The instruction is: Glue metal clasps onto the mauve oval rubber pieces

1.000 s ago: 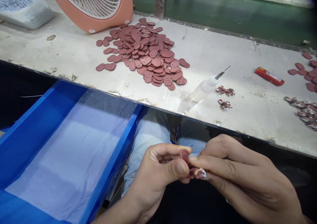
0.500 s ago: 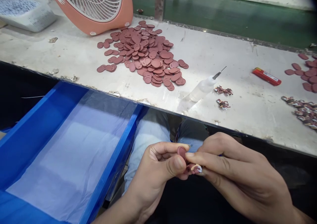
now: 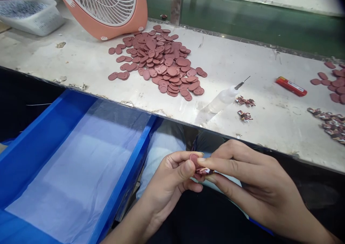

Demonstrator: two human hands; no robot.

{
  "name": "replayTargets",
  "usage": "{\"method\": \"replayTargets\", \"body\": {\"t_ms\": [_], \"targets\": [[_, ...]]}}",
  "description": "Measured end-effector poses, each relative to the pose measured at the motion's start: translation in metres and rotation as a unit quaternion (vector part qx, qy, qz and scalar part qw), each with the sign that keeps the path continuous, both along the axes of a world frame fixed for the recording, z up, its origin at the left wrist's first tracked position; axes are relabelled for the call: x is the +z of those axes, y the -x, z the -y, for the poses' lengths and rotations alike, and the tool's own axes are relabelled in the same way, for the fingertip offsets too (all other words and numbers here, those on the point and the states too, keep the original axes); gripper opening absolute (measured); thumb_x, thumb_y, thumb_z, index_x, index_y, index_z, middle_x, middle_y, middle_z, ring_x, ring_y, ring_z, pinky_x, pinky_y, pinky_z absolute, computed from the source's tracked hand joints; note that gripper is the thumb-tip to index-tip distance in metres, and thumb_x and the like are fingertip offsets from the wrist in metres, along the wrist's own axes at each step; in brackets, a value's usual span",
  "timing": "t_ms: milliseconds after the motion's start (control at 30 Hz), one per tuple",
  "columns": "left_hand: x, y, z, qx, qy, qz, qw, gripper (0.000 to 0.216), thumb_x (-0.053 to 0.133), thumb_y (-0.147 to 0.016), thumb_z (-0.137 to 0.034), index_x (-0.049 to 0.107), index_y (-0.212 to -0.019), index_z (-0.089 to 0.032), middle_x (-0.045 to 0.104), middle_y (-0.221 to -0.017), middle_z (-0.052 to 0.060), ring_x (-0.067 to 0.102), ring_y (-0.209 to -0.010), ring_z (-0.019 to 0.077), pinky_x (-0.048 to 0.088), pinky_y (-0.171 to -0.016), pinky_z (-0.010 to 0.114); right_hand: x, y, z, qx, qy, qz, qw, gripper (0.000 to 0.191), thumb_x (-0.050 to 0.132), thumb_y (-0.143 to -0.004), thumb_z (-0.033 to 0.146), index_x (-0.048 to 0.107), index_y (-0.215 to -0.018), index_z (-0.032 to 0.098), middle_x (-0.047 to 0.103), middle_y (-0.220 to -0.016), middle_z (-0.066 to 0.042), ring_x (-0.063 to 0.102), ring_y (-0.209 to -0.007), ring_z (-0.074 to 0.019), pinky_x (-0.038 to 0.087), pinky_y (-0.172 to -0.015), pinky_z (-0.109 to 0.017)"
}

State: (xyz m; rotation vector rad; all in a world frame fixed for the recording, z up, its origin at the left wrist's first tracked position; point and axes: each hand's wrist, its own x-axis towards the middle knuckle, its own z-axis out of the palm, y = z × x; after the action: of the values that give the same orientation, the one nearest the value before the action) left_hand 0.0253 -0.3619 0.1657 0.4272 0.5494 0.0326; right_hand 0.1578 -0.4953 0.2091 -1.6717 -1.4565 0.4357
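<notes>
1 flat, oval, reddish-brown, plastic-looking disc pinched in left hand, before the pale, scuffed table; right hand grasps a small brown-and-white painted figurine at the disc's lower edge. Judgement: steady, light pressure, parts held square, should limit slipping.

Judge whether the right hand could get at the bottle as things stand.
Probably yes, once freed: the right hand holds a figurine, but nothing seems to block its way to the bottle.
</notes>
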Motion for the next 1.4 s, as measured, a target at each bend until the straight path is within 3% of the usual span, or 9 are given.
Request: {"method": "replayTargets", "body": {"t_ms": [167, 367, 633, 800, 900, 1000, 1133, 1400], "targets": [[-0.007, 0.003, -0.007, -0.005, 0.005, 0.026, 1.000, 0.034, 0.087, -0.069, -0.044, 0.080, -0.089, -0.017, 0.068, -0.069, 0.001, 0.061, -0.057, 0.0074, 0.055, -0.051, 0.015, 0.000, 0.000, -0.005, -0.033, -0.004, -0.006, 0.999, 0.047, 0.069, -0.091, 0.019, 0.057, -0.136, 0.025, 0.058, -0.113, -0.006, 0.063, -0.096, -0.0140, 0.058, -0.081, -0.023], [-0.013, 0.007, -0.012, -0.009, 0.017, 0.022, 1.000, 0.037, 0.088, -0.065, -0.048, 0.080, -0.085, -0.017, 0.064, -0.066, 0.000, 0.058, -0.056, 0.0079, 0.054, -0.051, 0.015, -0.003, 0.001, -0.015, -0.049, -0.007, -0.021, 0.999, 0.029, 0.068, -0.091, 0.016, 0.068, -0.120, 0.023, 0.064, -0.099, -0.004, 0.065, -0.087, -0.0144, 0.058, -0.072, -0.023], [-0.015, 0.008, -0.013, -0.004, 0.018, 0.044, 0.999, 0.036, 0.082, -0.074, -0.047, 0.080, -0.094, -0.018, 0.066, -0.068, 0.001, 0.063, -0.060, 0.0086, 0.056, -0.053, 0.015, -0.006, 0.004, -0.024, -0.020, -0.009, -0.061, 0.998, 0.023, 0.067, -0.092, 0.015, 0.070, -0.113, 0.024, 0.066, -0.089, -0.001, 0.064, -0.078, -0.0111, 0.055, -0.067, -0.020], [-0.016, 0.009, -0.016, 0.012, 0.001, 0.035, 0.999, 0.057, 0.079, -0.071, -0.059, 0.077, -0.108, -0.016, 0.072, -0.085, 0.007, 0.068, -0.071, 0.0134, 0.058, -0.053, 0.018, -0.013, 0.008, -0.032, -0.060, -0.036, -0.049, 0.996, 0.018, 0.068, -0.090, 0.014, 0.070, -0.106, 0.023, 0.065, -0.084, -0.002, 0.064, -0.072, -0.0130, 0.055, -0.060, -0.022], [-0.010, 0.010, -0.015, 0.113, -0.074, -0.033, 0.990, 0.050, 0.082, -0.072, -0.052, 0.074, -0.110, -0.020, 0.071, -0.093, 0.005, 0.066, -0.072, 0.0126, 0.057, -0.052, 0.019, -0.025, 0.013, -0.039, -0.111, -0.074, 0.031, 0.991, 0.021, 0.069, -0.087, 0.011, 0.068, -0.106, 0.020, 0.063, -0.085, -0.003, 0.061, -0.072, -0.0133, 0.053, -0.057, -0.023], [-0.003, 0.012, -0.013, 0.219, -0.194, -0.082, 0.953, 0.035, 0.091, -0.064, -0.037, 0.073, -0.089, -0.020, 0.065, -0.077, -0.001, 0.058, -0.063, 0.0105, 0.051, -0.049, 0.018, -0.037, 0.020, -0.047, -0.136, -0.119, 0.145, 0.973, 0.027, 0.070, -0.085, 0.006, 0.066, -0.109, 0.018, 0.061, -0.088, -0.004, 0.060, -0.075, -0.0140, 0.053, -0.063, -0.026], [-0.006, 0.014, -0.018, 0.233, -0.284, -0.088, 0.926, 0.028, 0.091, -0.062, -0.033, 0.070, -0.075, -0.019, 0.068, -0.078, 0.001, 0.058, -0.069, 0.0123, 0.046, -0.051, 0.018, -0.050, 0.029, -0.063, -0.116, -0.161, 0.234, 0.952, 0.029, 0.071, -0.085, 0.004, 0.065, -0.112, 0.014, 0.062, -0.088, -0.005, 0.058, -0.074, -0.0142, 0.051, -0.064, -0.028], [-0.023, 0.033, -0.041, 0.238, -0.350, -0.185, 0.887, 0.029, 0.076, -0.078, -0.047, 0.068, -0.081, -0.019, 0.072, -0.087, 0.004, 0.062, -0.069, 0.0137, 0.050, -0.052, 0.021, -0.057, 0.041, -0.095, -0.046, -0.177, 0.235, 0.955, 0.024, 0.073, -0.084, 0.004, 0.067, -0.106, 0.012, 0.064, -0.082, -0.006, 0.056, -0.069, -0.0156, 0.048, -0.062, -0.030]]}}
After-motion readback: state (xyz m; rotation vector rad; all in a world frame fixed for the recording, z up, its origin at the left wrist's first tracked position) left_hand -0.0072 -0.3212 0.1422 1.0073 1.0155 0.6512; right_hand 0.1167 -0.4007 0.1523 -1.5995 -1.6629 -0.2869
